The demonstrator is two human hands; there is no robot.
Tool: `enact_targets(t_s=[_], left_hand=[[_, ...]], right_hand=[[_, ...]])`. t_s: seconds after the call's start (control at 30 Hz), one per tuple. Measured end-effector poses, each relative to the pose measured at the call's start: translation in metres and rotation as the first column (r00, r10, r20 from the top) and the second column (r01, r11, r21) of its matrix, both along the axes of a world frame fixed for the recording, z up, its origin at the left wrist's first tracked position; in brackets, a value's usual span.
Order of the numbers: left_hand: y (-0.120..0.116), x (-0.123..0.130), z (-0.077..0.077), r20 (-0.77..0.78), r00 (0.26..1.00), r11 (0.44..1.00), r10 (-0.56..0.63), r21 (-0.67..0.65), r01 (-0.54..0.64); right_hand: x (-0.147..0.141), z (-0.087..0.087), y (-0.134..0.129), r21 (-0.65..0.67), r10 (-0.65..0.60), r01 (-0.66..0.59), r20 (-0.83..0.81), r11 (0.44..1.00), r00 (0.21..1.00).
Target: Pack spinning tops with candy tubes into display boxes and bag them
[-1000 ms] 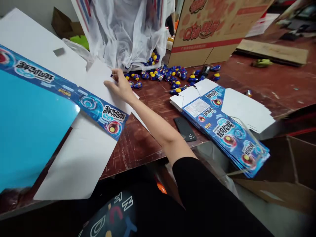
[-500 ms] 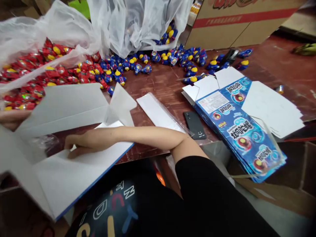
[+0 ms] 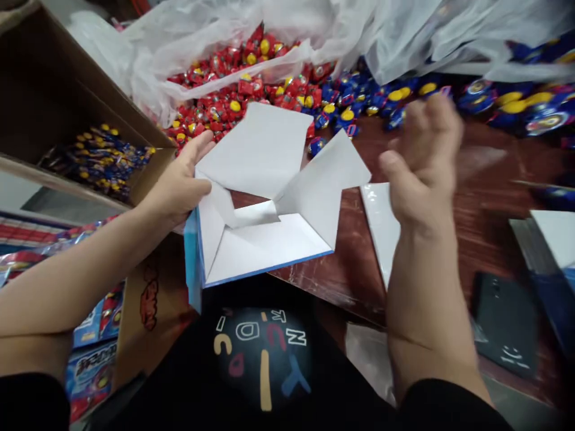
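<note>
My left hand (image 3: 184,176) grips the left wall of a small cardboard box (image 3: 269,248), white inside and blue outside. The box's flaps stand up and outward, and a gap in its bottom shows the table. To the right of the box, my right hand (image 3: 424,158) is raised over the table with nothing in it, slightly blurred, thumb and fingers apart. Beyond the box lie a heap of red toys (image 3: 215,111) with yellow parts and, to their right, blue toys (image 3: 345,96) of similar shape.
White plastic bags (image 3: 413,36) hang over the toys at the back. A big brown carton (image 3: 166,158) at left holds more blue-and-yellow toys. A white wrapped strip (image 3: 380,221), a dark phone (image 3: 507,317) and the edge of a carton stack (image 3: 534,251) lie at right.
The view has swung left. My right hand has come out of the box to its right and opened. My left hand now shows fully, holding the box's left wall.
</note>
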State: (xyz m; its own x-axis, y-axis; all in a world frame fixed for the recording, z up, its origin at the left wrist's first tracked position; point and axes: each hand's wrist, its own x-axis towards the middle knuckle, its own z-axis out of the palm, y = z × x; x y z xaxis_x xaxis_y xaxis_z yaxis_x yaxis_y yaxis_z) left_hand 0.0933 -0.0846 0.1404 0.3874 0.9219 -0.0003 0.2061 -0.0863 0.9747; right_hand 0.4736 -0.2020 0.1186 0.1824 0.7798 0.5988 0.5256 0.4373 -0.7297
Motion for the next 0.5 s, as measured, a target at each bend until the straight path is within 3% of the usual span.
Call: enact_targets(t_s=[0.1, 0.2, 0.27, 0.33, 0.4, 0.5], left_hand=[[0.008, 0.008, -0.006, 0.047, 0.999, 1.000, -0.015, -0.006, 0.016], [0.020, 0.014, -0.015, 0.026, 1.000, 1.000, -0.011, 0.020, 0.010], [0.024, 0.019, -0.017, 0.012, 1.000, 0.997, 0.013, 0.080, -0.014], [0.015, 0.022, -0.011, 0.015, 0.998, 0.982, 0.068, 0.178, -0.070], [-0.013, 0.013, 0.003, 0.004, 0.989, 0.950, 0.148, 0.278, -0.144], [-0.085, -0.025, 0.024, -0.075, 0.971, 0.909, 0.228, 0.375, -0.185]], right_hand=[[0.007, -0.053, 0.033, -0.249, 0.233, -0.263, -0.144, 0.932, 0.962], [-0.015, -0.084, 0.049, -0.359, 0.394, -0.422, -0.152, 0.833, 0.907], [-0.032, -0.091, 0.049, -0.384, 0.411, -0.386, -0.019, 0.839, 0.911], [-0.045, -0.092, 0.044, -0.391, 0.330, -0.257, 0.131, 0.884, 0.935], [-0.049, -0.095, 0.037, -0.379, 0.224, -0.129, 0.218, 0.916, 0.950], [-0.045, -0.101, 0.028, -0.309, 0.116, -0.036, 0.244, 0.950, 0.963]])
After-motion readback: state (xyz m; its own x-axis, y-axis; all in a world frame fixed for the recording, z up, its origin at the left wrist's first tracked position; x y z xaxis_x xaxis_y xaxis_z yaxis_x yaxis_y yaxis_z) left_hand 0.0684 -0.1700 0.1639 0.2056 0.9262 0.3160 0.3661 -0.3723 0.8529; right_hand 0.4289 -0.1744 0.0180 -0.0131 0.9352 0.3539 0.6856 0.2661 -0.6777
